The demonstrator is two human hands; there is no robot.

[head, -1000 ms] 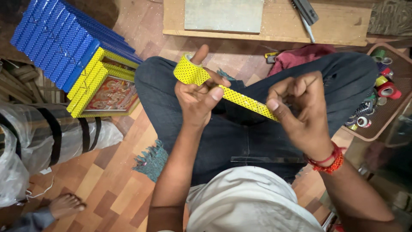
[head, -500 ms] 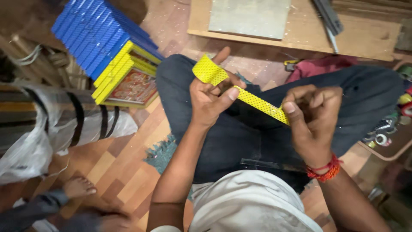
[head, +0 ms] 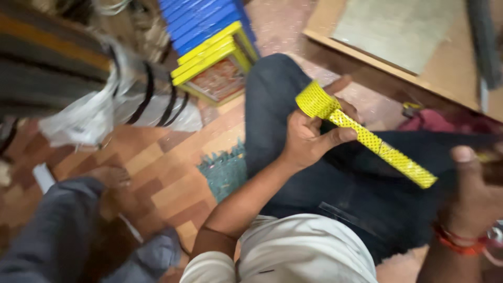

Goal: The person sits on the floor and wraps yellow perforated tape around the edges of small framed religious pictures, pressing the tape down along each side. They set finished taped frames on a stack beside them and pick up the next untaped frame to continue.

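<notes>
With the left hand [head: 309,139] closed around the yellow dotted tape roll [head: 314,99], the pulled strip [head: 385,152] should stay taut and untwisted; the right hand's [head: 474,196] grip is unclear.

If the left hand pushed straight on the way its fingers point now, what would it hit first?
The left hand points up and right, gripping the yellow dotted strip. Beyond the strip, it would probably meet the low wooden board's edge first, though blur leaves depth uncertain.

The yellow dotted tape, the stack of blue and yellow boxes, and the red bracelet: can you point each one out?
yellow dotted tape [head: 385,151]: head view, middle of the stretched strip.
stack of blue and yellow boxes [head: 209,50]: head view, yellow edges.
red bracelet [head: 458,242]: head view, band on the right wrist.
</notes>
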